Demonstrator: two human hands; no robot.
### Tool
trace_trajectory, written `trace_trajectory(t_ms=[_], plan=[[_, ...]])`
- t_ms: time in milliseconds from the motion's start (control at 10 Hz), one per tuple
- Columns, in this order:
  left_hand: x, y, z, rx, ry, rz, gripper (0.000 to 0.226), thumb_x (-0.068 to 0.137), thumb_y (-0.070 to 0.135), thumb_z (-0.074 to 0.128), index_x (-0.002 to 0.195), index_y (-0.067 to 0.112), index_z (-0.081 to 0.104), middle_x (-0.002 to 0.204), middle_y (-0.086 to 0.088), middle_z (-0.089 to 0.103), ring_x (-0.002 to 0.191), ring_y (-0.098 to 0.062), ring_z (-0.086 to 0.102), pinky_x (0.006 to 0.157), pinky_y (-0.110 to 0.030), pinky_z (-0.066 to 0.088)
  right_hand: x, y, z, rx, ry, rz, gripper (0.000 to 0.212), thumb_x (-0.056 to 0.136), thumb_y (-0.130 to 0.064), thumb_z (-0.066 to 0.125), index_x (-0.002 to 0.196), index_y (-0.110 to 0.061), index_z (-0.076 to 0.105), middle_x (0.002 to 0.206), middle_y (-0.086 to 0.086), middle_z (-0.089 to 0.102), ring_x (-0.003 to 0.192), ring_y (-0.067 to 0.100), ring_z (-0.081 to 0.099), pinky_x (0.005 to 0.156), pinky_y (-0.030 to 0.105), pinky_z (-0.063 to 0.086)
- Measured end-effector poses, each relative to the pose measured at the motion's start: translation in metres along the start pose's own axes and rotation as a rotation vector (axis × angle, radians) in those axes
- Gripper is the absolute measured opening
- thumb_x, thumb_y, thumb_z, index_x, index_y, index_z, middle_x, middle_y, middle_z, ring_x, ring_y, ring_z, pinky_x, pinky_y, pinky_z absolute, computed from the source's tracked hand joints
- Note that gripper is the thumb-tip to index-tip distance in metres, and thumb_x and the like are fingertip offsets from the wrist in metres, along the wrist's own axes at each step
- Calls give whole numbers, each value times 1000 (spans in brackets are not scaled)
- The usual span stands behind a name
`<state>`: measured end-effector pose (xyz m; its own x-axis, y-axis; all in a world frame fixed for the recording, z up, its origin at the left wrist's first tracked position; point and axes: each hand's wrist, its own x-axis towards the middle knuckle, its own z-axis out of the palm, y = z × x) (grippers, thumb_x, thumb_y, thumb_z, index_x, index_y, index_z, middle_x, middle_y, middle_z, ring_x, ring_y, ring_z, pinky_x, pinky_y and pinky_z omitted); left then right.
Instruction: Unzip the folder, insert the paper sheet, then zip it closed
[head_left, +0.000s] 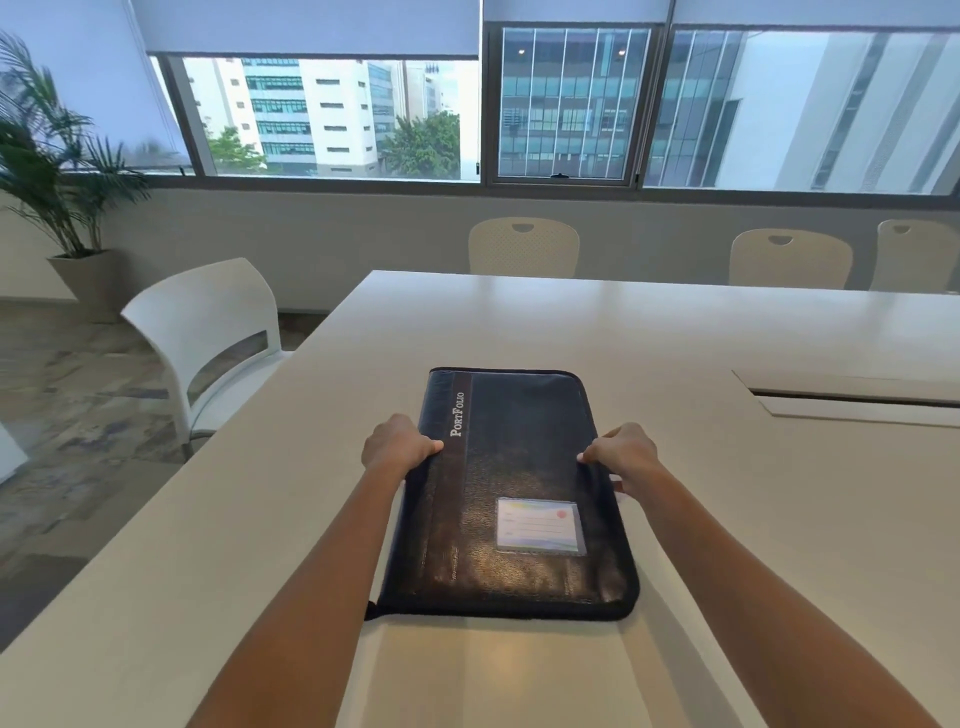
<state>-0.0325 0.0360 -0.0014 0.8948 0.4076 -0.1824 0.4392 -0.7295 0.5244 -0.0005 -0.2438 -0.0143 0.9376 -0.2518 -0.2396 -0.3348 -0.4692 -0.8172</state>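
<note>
The black leather-look zip folder (511, 493) lies flat and closed near the front edge of the white table (727, 338). The left hand (397, 447) and right hand (623, 457) grip its long sides, fingers curled round the edges. No paper sheet is visible; judging by this, unzipping, inserting and zipping all remain.

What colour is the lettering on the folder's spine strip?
White, on the folder, in the head view.

Grained glossy leather-look folder (519, 493) (clear plastic pocket (538, 526)), smooth white table (727, 338)
</note>
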Motion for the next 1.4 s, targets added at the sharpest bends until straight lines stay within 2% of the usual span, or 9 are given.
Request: trace_trajectory(t_ms=[300,500,600,800,1000,1100,1200,1300,1400], plan=[[38,-54,-57,26,49,-111,45,80,39,75,107,6,62,111,-14,67,100,-32,64,89,-42,54,-13,-48,75,86,-144,-36,23,69,-8,81,83,-5,63,89,12,66,79,24,62,51,29,50],[55,-85,-70,31,29,-143,44,80,37,75,107,4,62,109,-15,68,100,-33,64,90,-41,54,-15,-61,110,83,-174,-32,23,67,-5,81,80,-6,62,87,12,64,81,25,62,52,30,50],[63,-97,-74,22,24,-148,44,81,37,75,106,3,63,105,-15,68,96,-33,65,89,-41,54,-16,-63,124,60,-180,-32,22,65,-5,80,74,-5,60,79,10,61,70,22,57,51,29,48],[74,-107,-75,-24,11,-148,37,79,33,78,94,3,63,91,-15,69,76,-29,67,80,-42,59,-16,-68,130,3,-157,-51,29,64,-8,81,87,1,65,82,13,62,72,25,58,56,32,51],[75,-106,-76,-4,-13,-159,40,79,32,78,100,2,61,97,-16,66,84,-31,66,82,-43,58,-17,-65,131,-22,-151,-69,25,66,-8,81,84,1,66,82,14,63,69,24,58,57,33,53],[72,-97,-74,73,5,-145,46,80,37,75,109,4,59,109,-16,65,97,-33,63,89,-42,54,-19,-65,129,-25,-144,-86,23,69,-10,80,85,-1,66,87,13,65,74,25,61,66,38,59],[63,-67,-70,258,201,4,59,84,49,64,124,8,52,127,-17,56,117,-35,52,95,-43,44,-22,-72,121,-142,-91,-209,20,76,-16,72,83,2,68,81,12,67,78,30,66,74,47,61],[56,-36,-66,289,337,146,65,89,52,57,133,6,43,134,-18,49,124,-35,45,97,-45,40,-25,-83,109,-227,4,-310,16,77,-13,65,80,2,69,78,14,67,79,32,66,79,45,58],[46,15,-61,322,493,375,76,93,51,50,147,3,26,147,-18,39,134,-35,36,103,-47,35,-27,-103,88,-312,195,-438,29,83,-14,58,108,0,66,112,19,65,104,37,61,87,38,49]])
